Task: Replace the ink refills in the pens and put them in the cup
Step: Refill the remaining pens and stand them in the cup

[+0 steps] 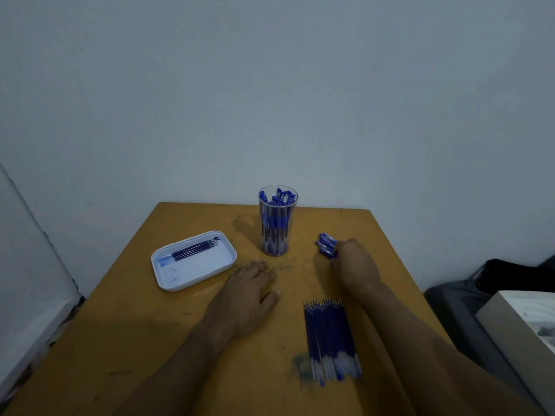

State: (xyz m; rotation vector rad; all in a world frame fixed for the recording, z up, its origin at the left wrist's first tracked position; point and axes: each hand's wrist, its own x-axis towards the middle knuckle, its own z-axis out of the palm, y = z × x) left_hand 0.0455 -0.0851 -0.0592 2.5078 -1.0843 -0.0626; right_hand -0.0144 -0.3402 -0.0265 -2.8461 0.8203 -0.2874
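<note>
A scuffed ochre worktop [150, 340] meets a bare pale wall [270, 85]. The clear cup [277, 223] of pens stands centre frame. The left hand [249, 295] lies flat, fingers straight; the right hand [356, 265] curls round pens [326, 245]. Refills [329, 340] lie lower right, a white tray [168, 277] left.
</note>
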